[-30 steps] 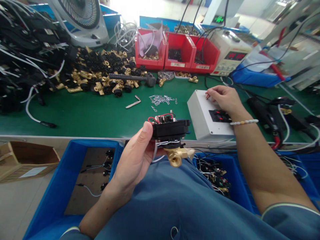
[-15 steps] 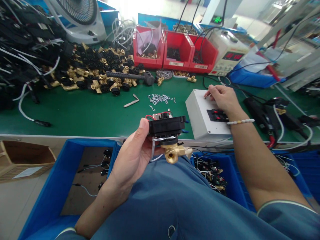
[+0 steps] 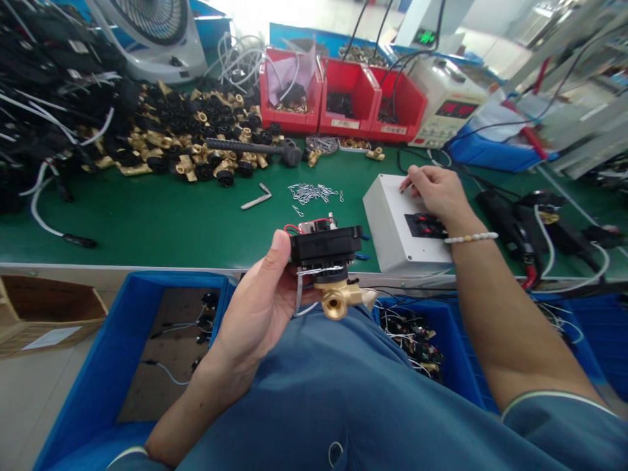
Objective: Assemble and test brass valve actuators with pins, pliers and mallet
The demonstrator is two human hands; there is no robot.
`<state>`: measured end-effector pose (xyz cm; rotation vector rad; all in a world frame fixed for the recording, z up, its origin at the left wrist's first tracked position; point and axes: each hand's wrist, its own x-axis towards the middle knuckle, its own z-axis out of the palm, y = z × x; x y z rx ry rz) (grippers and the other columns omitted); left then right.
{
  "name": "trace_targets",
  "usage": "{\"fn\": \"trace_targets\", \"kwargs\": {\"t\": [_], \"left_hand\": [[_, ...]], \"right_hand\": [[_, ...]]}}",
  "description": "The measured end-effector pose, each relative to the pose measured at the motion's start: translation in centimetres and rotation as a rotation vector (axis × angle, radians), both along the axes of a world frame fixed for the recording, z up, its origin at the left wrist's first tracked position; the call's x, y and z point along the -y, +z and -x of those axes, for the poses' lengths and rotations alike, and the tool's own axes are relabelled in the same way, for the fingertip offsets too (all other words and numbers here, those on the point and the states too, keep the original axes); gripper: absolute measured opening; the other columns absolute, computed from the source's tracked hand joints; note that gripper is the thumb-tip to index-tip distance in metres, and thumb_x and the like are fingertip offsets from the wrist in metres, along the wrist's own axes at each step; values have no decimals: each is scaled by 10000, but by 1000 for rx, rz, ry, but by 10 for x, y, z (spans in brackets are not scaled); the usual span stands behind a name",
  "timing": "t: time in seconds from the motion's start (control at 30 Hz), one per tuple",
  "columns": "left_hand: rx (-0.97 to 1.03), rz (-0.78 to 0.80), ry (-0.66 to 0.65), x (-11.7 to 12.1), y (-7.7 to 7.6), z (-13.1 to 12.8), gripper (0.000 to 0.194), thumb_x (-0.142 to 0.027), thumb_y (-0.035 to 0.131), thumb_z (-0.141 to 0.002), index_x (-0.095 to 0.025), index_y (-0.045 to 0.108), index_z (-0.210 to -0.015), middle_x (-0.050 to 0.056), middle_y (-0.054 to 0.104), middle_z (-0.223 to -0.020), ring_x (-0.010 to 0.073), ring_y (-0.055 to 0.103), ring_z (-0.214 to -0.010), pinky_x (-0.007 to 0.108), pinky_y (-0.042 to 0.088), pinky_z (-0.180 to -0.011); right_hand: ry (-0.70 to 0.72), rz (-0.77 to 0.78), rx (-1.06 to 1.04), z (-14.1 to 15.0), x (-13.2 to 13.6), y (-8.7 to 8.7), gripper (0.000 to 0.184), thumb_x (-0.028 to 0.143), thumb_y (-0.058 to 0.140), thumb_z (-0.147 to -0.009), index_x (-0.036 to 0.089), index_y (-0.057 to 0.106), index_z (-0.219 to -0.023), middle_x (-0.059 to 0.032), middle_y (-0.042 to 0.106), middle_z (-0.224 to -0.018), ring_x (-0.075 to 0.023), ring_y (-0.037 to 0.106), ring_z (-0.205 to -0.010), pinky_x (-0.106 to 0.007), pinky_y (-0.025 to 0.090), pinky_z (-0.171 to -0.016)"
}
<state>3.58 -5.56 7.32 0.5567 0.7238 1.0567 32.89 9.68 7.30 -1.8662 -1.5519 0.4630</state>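
My left hand (image 3: 260, 294) is closed around the black housing of a valve assembly (image 3: 328, 244), held up in front of the bench edge. Its brass valve body (image 3: 335, 302) points down, with an open port facing me. A silver clip crosses the neck between housing and brass, and red wires show on top. My right hand (image 3: 436, 191) rests over a white box (image 3: 387, 226), its thumb and fingers pinched at a small toggle switch (image 3: 403, 190) on the upper face, mostly hidden by the fingertips. Black terminals with red parts (image 3: 424, 226) sit below that hand.
Silver clips (image 3: 311, 193), a hex key (image 3: 256, 197) and a black mallet (image 3: 255, 149) lie on the green bench. Behind are brass fittings (image 3: 186, 167), red bins (image 3: 346, 98) and a power supply (image 3: 449, 108). Blue crates (image 3: 73, 392) stand below; cables run at right.
The view has shifted very slightly. Both hands keep their hold and place, the left on the valve assembly and the right at the white box.
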Motion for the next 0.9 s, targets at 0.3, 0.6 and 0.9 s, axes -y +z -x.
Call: {"fn": "trace_targets", "kwargs": {"t": [0.3,0.6,0.9], "left_hand": [[64,-8,2,0,-4,1,554,-645,585,-917,-186,691,-1209,111,781,-1110,315,764,-1022,424,660,-822],[5,-25,130,0,-4,3,375,-496,704,-888,-219,720,-1141,52,794,-1013,240,774,-962,327,647,-837],[341,140,-26,-4,4,3,454,-386,395,-1063,-138,768,-992,84,816,-891,167,788,-755,275,651,-755]], "right_hand": [[-16,4,12,0,0,0,372,230,555,-1024,170,649,-670,0,507,-585,-113,429,-580,-274,296,-601],[-17,3,39,-3,-1,-3,358,258,556,-1025,174,667,-695,-3,503,-588,-117,420,-571,-284,284,-588],[-49,15,55,1,-1,0,350,219,543,-1036,136,676,-723,23,495,-575,-82,402,-518,-261,273,-565]]}}
